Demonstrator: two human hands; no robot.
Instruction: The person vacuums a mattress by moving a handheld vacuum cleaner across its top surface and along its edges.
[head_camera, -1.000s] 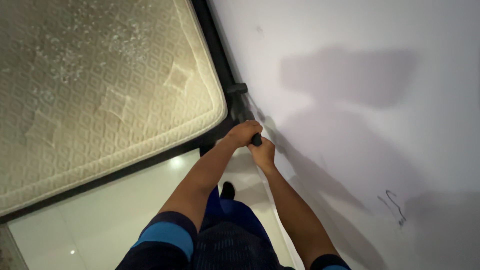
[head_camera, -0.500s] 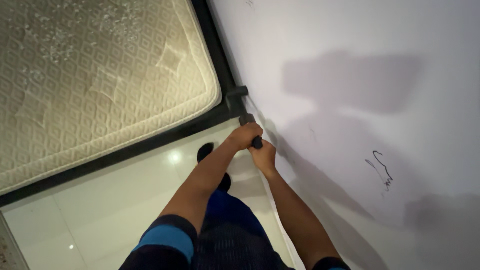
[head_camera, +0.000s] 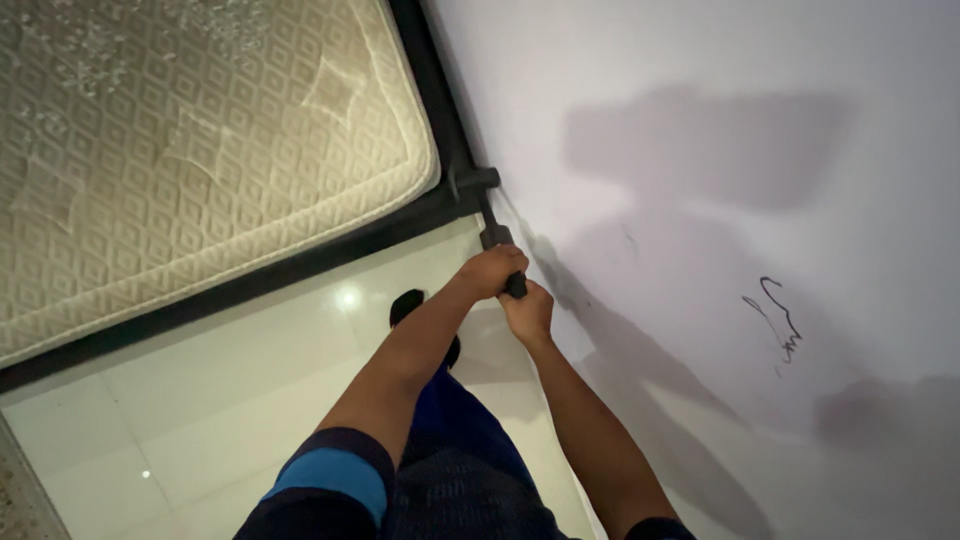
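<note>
Both my hands grip the black handle of a long tool close to the white wall. My left hand wraps the handle from above. Just below it, my right hand holds the handle's end. The tool's thin black shaft runs up to a black head, which lies at the corner of the black bed frame. A cream quilted mattress lies on that frame. I cannot tell what kind of tool it is.
The white wall fills the right side and carries a small black scribble and shadows. Glossy white floor tiles lie between the bed and my legs. My foot in a dark sock stands on the tiles.
The view has shifted: the mattress corner sits farther up and left, more floor shows, and the wall scribble is higher. Both hands keep their grip on the handle.
</note>
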